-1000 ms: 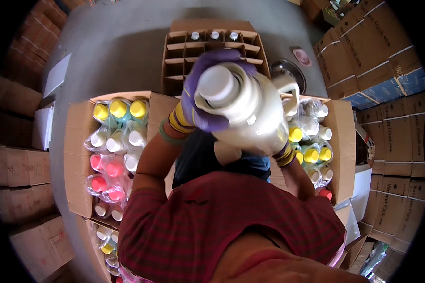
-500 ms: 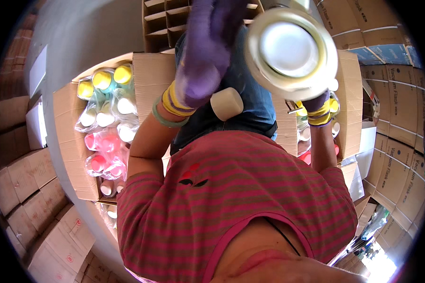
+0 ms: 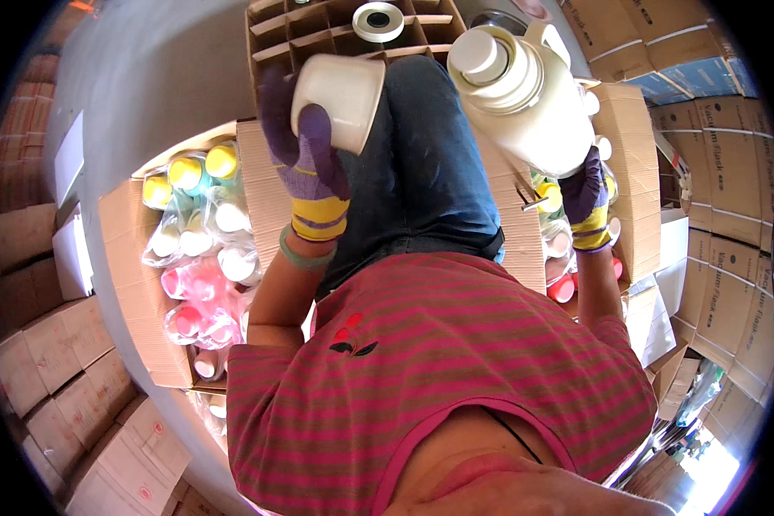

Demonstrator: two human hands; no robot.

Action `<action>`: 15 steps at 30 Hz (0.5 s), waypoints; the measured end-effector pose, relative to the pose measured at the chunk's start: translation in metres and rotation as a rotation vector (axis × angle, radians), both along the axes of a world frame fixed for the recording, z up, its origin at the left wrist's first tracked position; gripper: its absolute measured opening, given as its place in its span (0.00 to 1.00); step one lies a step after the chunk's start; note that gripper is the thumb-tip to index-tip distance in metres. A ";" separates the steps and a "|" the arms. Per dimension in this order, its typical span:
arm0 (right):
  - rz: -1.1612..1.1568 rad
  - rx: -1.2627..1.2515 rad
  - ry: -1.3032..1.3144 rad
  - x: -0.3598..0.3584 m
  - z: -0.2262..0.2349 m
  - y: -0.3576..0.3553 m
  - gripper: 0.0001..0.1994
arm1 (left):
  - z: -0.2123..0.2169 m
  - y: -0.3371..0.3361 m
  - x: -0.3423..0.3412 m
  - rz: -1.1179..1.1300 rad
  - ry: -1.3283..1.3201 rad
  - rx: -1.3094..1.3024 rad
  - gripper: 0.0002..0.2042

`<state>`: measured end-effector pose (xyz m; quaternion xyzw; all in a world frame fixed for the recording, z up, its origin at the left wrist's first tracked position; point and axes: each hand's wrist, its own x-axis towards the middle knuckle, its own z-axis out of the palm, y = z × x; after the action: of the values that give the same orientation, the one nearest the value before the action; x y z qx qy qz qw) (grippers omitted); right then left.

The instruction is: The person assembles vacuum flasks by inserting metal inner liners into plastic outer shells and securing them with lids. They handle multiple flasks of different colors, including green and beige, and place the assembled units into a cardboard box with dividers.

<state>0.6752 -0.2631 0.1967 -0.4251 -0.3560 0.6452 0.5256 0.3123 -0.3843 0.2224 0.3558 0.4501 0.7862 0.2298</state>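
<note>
My left hand (image 3: 305, 163), in a purple and yellow glove, is wrapped round a cream flask cup (image 3: 340, 103) above my left thigh. My right hand (image 3: 586, 193), gloved the same way, grips a cream vacuum flask (image 3: 546, 107) near its base. The flask tilts with its top toward the far left. A round pale stopper (image 3: 479, 56) sits in its neck, and a handle (image 3: 549, 41) stands out on its far side. The cup and the flask are apart.
A divided carton (image 3: 297, 39) stands beyond my knees, with a round white ring-shaped part (image 3: 377, 21) on it. An open carton (image 3: 150, 318) of bagged, coloured-cap bottles (image 3: 199, 288) is at left, another open carton (image 3: 636, 185) at right. Stacked boxes (image 3: 727, 232) line the right side.
My left hand has moved left and nearer, the cup now plainly in its grip. The flask has tipped from end-on to showing its side and stopper. My right hand still holds it.
</note>
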 end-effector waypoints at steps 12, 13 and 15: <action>0.062 0.491 -0.770 -0.025 0.068 0.018 0.13 | -0.007 -0.009 0.005 -0.028 0.807 -0.326 0.43; 0.125 0.533 -0.703 -0.023 0.076 0.028 0.12 | -0.013 -0.016 0.005 -0.071 0.769 -0.422 0.45; 0.282 0.662 -1.026 -0.063 0.128 0.015 0.11 | -0.009 -0.031 0.018 -0.161 0.875 -0.717 0.48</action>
<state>0.6121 -0.2484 0.3247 -0.4444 -0.7966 0.2777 0.3014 0.3307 -0.4149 0.2129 0.5812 0.7134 0.3437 0.1875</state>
